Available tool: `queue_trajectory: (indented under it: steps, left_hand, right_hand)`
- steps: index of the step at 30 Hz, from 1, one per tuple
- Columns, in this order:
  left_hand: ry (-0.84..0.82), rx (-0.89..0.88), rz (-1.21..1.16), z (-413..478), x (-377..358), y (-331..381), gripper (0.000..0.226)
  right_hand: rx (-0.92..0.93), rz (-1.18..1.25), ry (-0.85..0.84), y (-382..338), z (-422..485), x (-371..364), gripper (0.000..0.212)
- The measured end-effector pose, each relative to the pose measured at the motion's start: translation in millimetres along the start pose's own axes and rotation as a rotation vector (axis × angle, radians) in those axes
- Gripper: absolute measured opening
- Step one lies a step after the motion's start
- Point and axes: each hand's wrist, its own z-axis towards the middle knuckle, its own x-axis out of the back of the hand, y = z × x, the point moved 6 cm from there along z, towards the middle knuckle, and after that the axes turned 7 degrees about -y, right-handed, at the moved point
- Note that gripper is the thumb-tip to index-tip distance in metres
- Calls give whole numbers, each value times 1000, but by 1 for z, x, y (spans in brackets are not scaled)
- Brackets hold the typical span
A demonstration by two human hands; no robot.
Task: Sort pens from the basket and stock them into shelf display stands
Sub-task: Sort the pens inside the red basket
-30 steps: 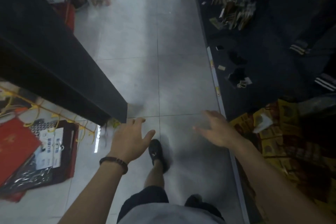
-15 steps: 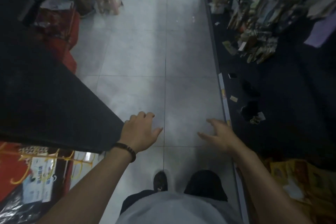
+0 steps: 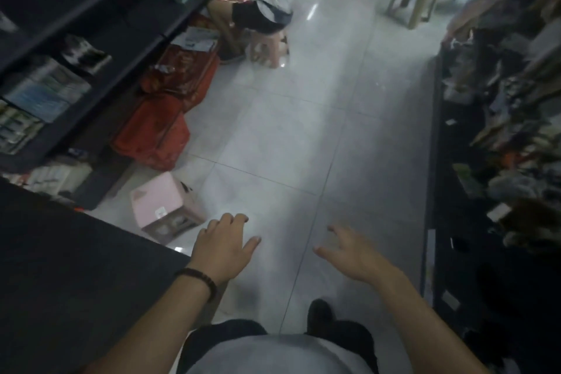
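your left hand [image 3: 223,249] and right hand [image 3: 349,252] hang over the tiled aisle floor [image 3: 303,136], fingers loosely spread, holding nothing. pens and basket: cannot tell where. dark shelves [image 3: 91,48] left, pink box [image 3: 165,209] near-left.

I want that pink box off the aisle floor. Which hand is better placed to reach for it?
Probably the left hand: it hovers empty, right beside the pink box on the floor. The right hand, also empty, hangs farther off, across the aisle.
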Motion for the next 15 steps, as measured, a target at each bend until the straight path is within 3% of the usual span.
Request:
queue_trajectory:
  steps: [7, 15]
  left_hand:
    - [59, 156, -151, 94, 61, -27, 57]
    - [66, 238, -230, 221, 133, -102, 55]
  right_hand:
    - [108, -193, -8, -82, 111, 102, 78]
    - [132, -408, -90, -213, 249, 160, 77]
